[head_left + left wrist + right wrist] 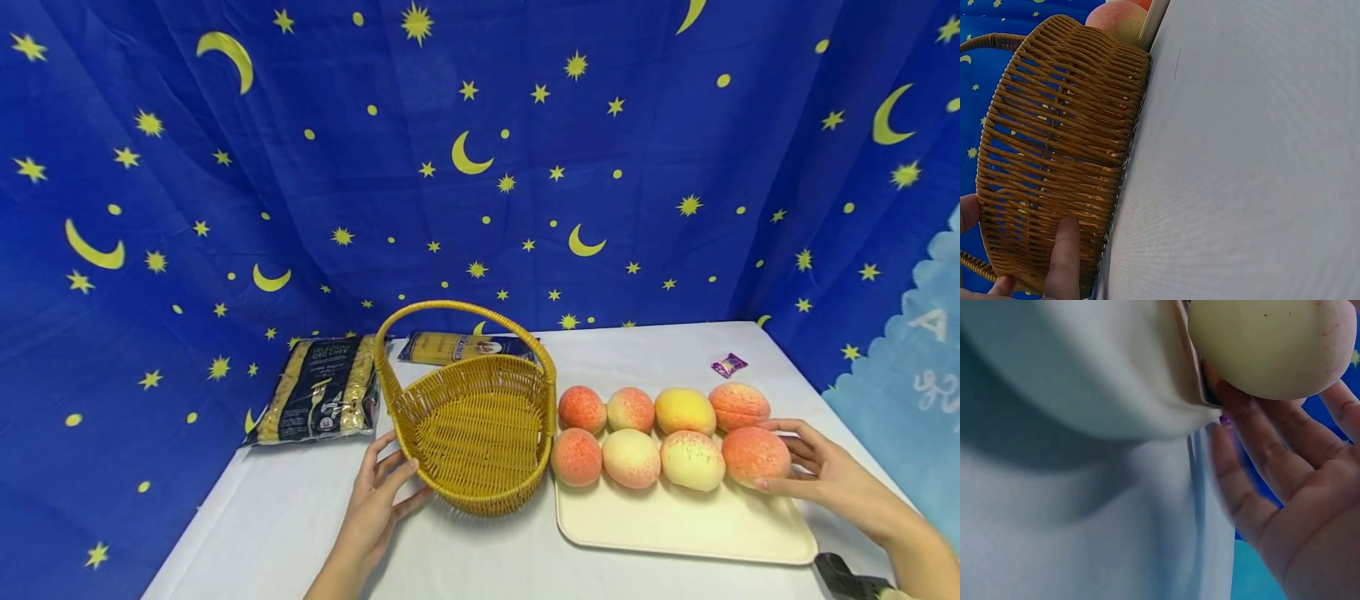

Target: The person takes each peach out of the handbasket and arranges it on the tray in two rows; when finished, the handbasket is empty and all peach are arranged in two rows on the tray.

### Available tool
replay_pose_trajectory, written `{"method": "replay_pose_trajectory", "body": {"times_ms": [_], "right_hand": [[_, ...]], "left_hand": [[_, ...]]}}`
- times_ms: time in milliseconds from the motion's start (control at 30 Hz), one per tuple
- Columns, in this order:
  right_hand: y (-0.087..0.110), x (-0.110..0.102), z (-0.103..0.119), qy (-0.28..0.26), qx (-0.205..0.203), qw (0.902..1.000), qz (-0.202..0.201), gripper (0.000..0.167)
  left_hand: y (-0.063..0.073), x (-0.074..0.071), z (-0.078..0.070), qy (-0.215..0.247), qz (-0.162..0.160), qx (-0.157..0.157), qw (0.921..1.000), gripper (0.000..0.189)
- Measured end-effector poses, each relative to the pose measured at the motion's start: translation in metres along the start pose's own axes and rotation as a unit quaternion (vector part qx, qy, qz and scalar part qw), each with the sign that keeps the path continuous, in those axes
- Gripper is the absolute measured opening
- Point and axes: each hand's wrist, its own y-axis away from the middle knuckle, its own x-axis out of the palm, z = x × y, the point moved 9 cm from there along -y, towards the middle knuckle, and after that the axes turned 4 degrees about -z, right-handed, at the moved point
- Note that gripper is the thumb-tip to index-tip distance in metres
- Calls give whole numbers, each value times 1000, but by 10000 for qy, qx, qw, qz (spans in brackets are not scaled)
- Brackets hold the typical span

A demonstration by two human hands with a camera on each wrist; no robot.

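Note:
A golden wicker basket [480,442] with a tall hooped handle stands at the middle of the table. My left hand [381,487] holds its left side, one fingertip at the rim; in the left wrist view, a finger [1065,259] lies against the outer weave. Several red, pink and yellow peaches [633,458] sit in two rows by a cream tray [675,537], the front row over its back part. My right hand [832,479] grips the rightmost front peach [756,457], thumb in front and fingers behind. Its pale underside fills the top of the right wrist view.
A dark pasta bag [318,387] lies left of the basket, and a flat spaghetti pack [465,347] lies behind it. A small purple wrapped candy [729,365] is at the back right. A blue star-patterned curtain [525,167] closes off the back.

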Motion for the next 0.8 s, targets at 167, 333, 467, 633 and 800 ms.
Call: {"method": "replay_pose_trajectory", "body": {"times_ms": [167,333,467,633,800], "right_hand": [[0,-2,0,245,-127,9996,-91,76],[-1,-2,2,119,-223,9995,-173,77],[-2,-1,4,81,-265,9995,-176,75],[-1,1,8,48,-343,9994,-39,74],[0,0,13,146,-498,9986,-68,72]], "left_hand": [[0,1,0,25,27,-17,10000,72],[-2,2,-1,51,36,-24,10000,72],[-4,1,-2,34,12,-32,10000,72],[-4,-1,-1,84,-13,-48,10000,71],[-1,-3,-4,-192,-17,9,9998,68]]}}
